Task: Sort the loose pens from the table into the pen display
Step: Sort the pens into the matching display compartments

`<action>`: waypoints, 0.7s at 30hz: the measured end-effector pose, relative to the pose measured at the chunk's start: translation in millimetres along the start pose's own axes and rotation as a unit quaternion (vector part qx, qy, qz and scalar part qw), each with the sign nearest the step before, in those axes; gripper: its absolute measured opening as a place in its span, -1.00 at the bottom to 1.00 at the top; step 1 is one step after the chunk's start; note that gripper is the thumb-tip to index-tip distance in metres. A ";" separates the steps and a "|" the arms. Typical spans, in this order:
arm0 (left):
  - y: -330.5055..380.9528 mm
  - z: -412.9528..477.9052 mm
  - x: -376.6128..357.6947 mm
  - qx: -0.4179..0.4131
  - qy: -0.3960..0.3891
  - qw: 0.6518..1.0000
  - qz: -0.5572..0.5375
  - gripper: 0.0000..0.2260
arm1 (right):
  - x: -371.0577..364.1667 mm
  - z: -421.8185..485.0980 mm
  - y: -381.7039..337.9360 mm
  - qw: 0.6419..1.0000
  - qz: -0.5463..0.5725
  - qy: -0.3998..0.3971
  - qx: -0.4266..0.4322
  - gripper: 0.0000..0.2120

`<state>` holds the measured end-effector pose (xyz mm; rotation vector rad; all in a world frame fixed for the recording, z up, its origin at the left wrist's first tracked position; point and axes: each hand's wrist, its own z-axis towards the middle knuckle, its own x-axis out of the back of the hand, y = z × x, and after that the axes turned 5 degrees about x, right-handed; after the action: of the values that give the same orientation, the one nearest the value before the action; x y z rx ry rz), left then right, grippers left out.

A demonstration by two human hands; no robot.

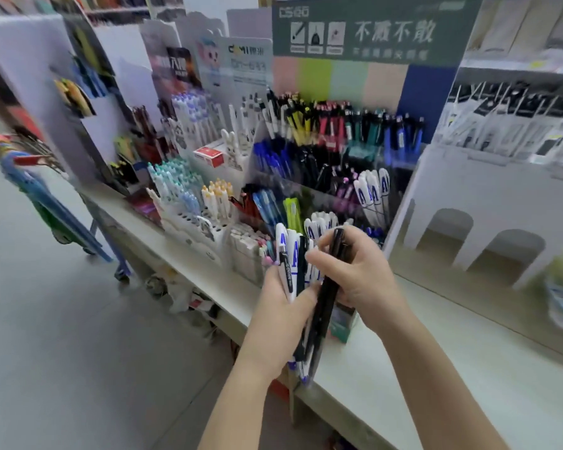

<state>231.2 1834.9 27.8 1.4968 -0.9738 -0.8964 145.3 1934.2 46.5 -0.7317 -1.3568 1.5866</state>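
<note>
centre frame: the left hand grips a bundle of pens, white barrels with blue lettering plus some black ones. the right hand has its fingers curled round one black pen, slanted across the bundle. behind, upper centre, the tiered pen display stands on the white counter. the left palm hides the barrels' middles, and the frame edges are blurred.

Blurred small print atop pen display
</note>
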 end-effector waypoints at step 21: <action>43.7 198.5 53.8 -0.021 -0.112 0.993 0.029 -0.73 | -38.4 169.4 0.8 0.996 0.046 0.080 -0.006 -0.90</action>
<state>64.5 1707.8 43.7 1.3450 -1.1494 -1.0522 13.9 1825.4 79.4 -0.9213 -1.2321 1.5561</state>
